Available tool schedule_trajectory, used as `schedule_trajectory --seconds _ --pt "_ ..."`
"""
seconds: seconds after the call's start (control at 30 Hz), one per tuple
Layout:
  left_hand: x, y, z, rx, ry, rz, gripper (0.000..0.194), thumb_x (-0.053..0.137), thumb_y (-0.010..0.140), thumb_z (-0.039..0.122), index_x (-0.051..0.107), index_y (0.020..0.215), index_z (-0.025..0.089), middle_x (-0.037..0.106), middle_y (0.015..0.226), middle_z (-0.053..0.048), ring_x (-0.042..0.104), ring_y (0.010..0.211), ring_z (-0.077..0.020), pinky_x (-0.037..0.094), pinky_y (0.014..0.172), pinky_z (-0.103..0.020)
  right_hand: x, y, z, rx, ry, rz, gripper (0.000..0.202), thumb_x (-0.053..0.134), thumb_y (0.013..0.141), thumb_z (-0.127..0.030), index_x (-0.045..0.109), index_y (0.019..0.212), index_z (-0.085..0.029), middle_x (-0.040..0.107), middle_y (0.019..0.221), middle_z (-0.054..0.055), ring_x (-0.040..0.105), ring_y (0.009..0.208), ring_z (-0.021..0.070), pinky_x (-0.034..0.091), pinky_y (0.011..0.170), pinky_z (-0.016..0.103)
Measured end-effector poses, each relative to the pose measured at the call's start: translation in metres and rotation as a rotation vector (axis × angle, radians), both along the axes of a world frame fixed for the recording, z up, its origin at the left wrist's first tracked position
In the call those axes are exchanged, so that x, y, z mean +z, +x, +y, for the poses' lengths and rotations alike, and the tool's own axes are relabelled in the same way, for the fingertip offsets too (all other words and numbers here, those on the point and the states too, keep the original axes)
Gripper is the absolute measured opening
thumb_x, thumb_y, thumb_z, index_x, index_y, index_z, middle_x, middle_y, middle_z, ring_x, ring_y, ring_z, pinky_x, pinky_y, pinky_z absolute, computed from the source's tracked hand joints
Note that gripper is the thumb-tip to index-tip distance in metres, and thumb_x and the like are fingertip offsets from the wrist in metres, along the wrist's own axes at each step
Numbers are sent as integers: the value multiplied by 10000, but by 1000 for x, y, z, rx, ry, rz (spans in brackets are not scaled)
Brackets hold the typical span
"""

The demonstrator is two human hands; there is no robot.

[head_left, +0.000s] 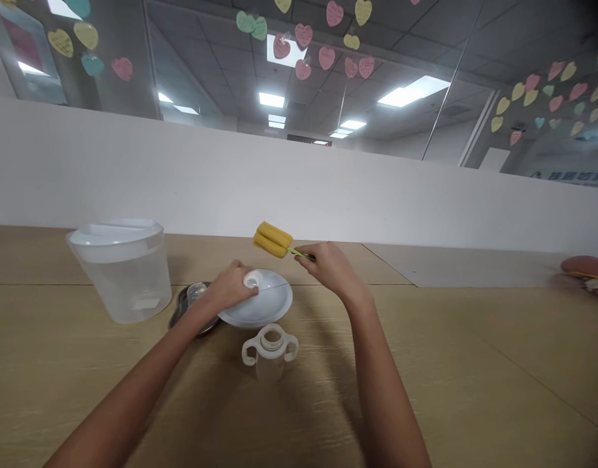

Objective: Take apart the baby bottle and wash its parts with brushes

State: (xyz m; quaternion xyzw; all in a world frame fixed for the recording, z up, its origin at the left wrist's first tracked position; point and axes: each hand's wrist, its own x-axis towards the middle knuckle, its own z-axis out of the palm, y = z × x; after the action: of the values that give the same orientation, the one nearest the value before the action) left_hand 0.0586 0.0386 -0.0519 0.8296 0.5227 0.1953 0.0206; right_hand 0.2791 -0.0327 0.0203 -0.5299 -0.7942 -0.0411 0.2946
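In my right hand is the green handle of a sponge bottle brush, its yellow head raised and pointing left. My left hand grips a small white round piece, which looks like a bottle collar, over a white bowl. Close in front of the bowl stands a baby bottle with two side handles and an open top. Left of the bowl, partly behind my left forearm, a dark metal tray carries a clear dome-shaped cap.
A tall translucent bin with a lid stands at the left on the wooden table. Behind the table runs a white wall below glass with heart-shaped notes. A blurred reddish object lies at the far right edge.
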Motion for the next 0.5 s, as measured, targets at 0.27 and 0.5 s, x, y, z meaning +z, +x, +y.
schedule_trajectory --seconds 0.27,0.5 --pt "40 -17 -14 -178 -185 -1069 553 660 678 416 581 1144 127 613 1132 -99 605 1002 -247 466 931 -399 0 -5 0 -3 -115 -93 236 468 858 -222 668 745 -168 550 580 16 399 526 108 218 509 242" --pt "43 -21 -22 -190 -325 -933 470 680 668 469 672 1004 140 693 1021 -95 615 998 -278 450 958 -440 0 -19 -4 -50 -8 -370 233 449 838 -150 655 734 -173 647 696 80 524 612 153 185 512 274"
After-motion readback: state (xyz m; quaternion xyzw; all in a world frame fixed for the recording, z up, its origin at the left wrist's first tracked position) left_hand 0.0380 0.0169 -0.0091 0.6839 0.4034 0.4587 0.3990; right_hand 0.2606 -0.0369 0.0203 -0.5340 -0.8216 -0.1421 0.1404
